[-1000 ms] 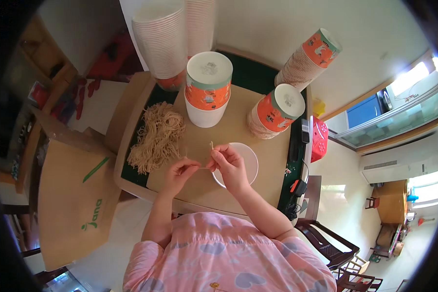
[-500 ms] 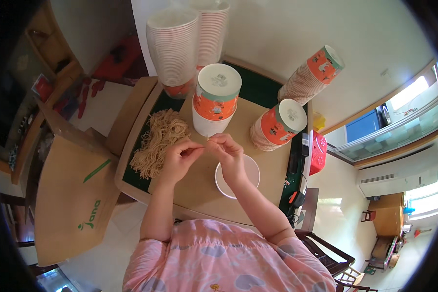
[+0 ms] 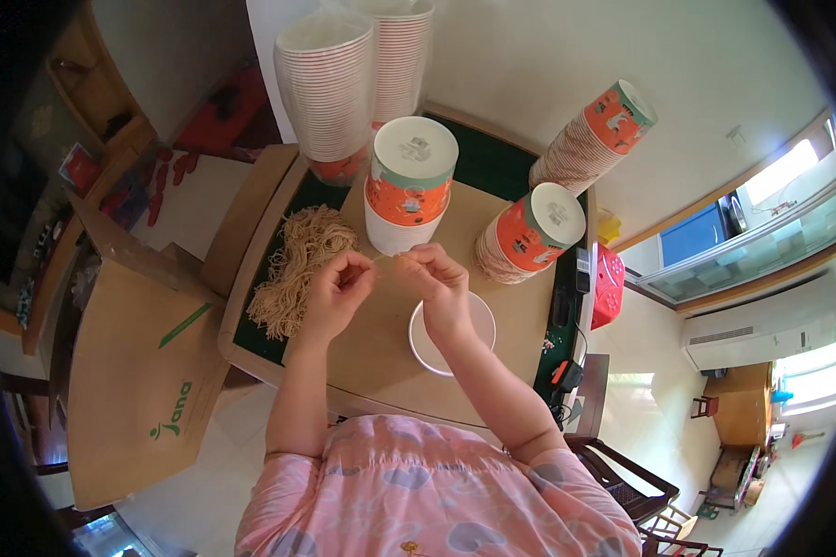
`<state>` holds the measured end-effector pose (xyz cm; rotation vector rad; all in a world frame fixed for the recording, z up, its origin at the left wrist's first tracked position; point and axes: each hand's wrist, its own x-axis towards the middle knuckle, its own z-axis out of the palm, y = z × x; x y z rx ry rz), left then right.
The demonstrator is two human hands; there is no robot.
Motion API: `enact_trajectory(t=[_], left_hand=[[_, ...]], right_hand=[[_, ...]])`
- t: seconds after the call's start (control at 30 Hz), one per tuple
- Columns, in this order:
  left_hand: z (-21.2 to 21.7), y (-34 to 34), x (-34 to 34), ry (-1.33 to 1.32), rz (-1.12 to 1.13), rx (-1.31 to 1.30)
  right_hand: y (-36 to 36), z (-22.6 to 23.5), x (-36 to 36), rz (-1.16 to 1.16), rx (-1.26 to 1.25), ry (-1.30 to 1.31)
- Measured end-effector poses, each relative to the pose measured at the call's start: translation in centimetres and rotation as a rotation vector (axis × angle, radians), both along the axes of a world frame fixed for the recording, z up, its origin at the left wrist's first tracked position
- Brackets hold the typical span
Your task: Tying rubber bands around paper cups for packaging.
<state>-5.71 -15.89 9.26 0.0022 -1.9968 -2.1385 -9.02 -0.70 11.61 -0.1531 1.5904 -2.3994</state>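
Above the middle of the brown board, my left hand point(image 3: 337, 293) and my right hand point(image 3: 443, 290) face each other, thumbs and forefingers pinched. What shows in the small gap between them looks like a short, thin beige string point(image 3: 390, 261); its ends are hidden by the fingers. Left of my left hand lies a loose heap of beige strings point(image 3: 299, 271). A white paper bowl point(image 3: 453, 334) stands under my right wrist, partly covered by it. Just beyond my hands is an upside-down stack of orange, green and white paper buckets point(image 3: 409, 195).
Two more paper-bucket stacks point(image 3: 529, 232) lean at the right. Tall bagged white stacks point(image 3: 325, 93) rise at the back left. A cardboard box point(image 3: 144, 371) sits left of the table. Black cables and an adapter point(image 3: 567, 376) lie along the right edge, beside a red plastic item point(image 3: 607, 286).
My hands have drawn slightly apart, widening the gap between the fingertips. The heap of strings, the bowl and the stacks stay where they were.
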Motion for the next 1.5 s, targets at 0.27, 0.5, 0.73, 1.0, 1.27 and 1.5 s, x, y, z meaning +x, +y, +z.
enact_trajectory(t=[0.27, 0.5, 0.73, 1.0, 1.27, 1.5], left_hand=[[-3.6, -3.9, -0.5, -0.004, 0.121, -0.484], [-13.3, -11.2, -0.4, -0.255, 0.299, -0.772], [-9.5, -5.2, 0.8, 0.099, 0.316, -1.263], [-10.0, 9.0, 4.2, 0.394, -0.468, -1.278], [-6.3, 7.1, 1.7, 0.104, -0.533, -1.096], [-6.6, 7.7, 3.2, -0.385, -0.523, -0.296]], right_hand=[[2.8, 3.7, -0.7, -0.056, -0.299, 0.114], [10.6, 12.0, 2.7, -0.240, -0.439, 0.343], [20.1, 15.5, 9.9, 0.107, -0.761, 0.762], [21.4, 7.8, 10.7, -0.298, -0.365, 0.319], [15.9, -6.4, 10.7, 0.009, 0.281, -0.104], [11.5, -9.4, 9.1, -0.087, 0.368, -0.031]])
